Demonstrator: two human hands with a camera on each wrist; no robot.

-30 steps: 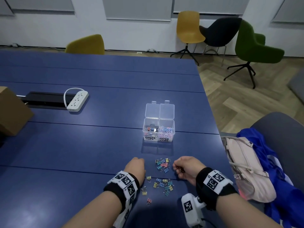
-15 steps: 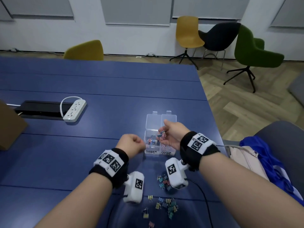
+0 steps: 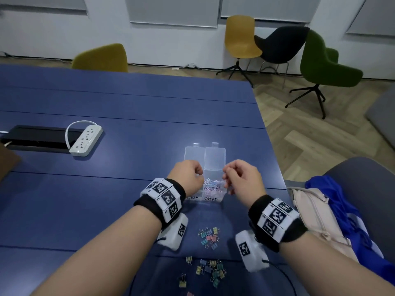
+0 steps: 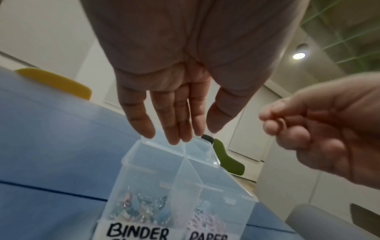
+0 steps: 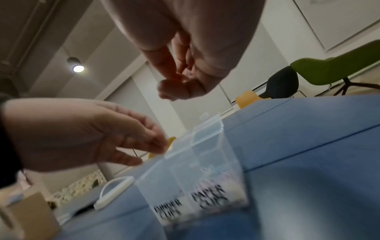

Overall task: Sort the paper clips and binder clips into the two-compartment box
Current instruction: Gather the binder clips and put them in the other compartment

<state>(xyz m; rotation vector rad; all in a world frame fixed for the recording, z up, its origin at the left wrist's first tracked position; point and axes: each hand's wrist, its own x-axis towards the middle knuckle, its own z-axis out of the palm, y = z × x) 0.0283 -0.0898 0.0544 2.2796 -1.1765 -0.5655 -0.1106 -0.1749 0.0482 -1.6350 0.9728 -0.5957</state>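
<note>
My left hand (image 4: 174, 100) hangs spread and empty over the box (image 3: 205, 167), my right hand (image 3: 241, 180) curls, contents unclear, both compartments part-filled, many binder clips (image 3: 208, 238) still loose.

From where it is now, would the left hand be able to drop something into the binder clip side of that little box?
Probably yes. The left hand hangs right above the box, open fingers pointing down at the BINDER compartment. Both lids are flipped back, and the right hand sits off to the side.
</note>
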